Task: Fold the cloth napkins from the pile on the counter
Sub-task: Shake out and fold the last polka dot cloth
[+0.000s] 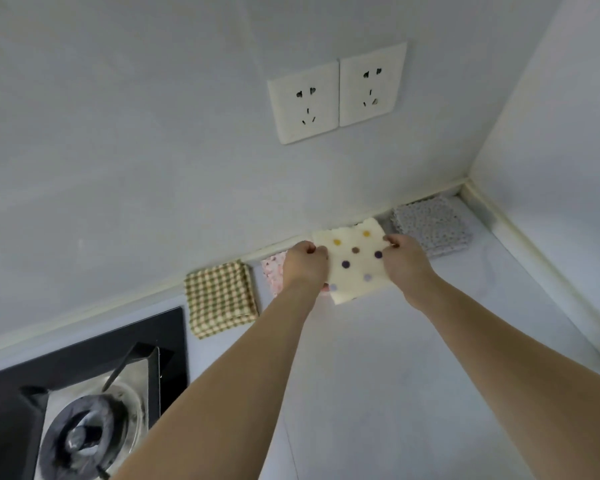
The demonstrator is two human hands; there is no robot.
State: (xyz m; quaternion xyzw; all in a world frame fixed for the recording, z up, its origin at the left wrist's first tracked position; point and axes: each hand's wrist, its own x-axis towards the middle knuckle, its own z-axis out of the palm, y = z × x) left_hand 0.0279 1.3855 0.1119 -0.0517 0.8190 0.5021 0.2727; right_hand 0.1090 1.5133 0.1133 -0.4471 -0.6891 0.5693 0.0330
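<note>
Pinching the cream dotted napkin (355, 263) at opposite edges: left hand (305, 263), right hand (406, 259); checked napkin (220, 299) and grey napkin (433, 226) folded on desk (395, 358).

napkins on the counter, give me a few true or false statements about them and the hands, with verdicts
1. Both hands pinch the cream polka-dot napkin. True: the left hand holds its left edge and the right hand its right edge.
2. The green checked napkin lies to the right of the grey napkin. False: it lies far left, next to the stove; the grey napkin sits in the right corner.
3. A pink patterned napkin shows partly behind the left hand. True.
4. A plug sits in one wall socket. False: both sockets are empty.
5. The grey napkin rests on the stove. False: it rests on the counter.
</note>
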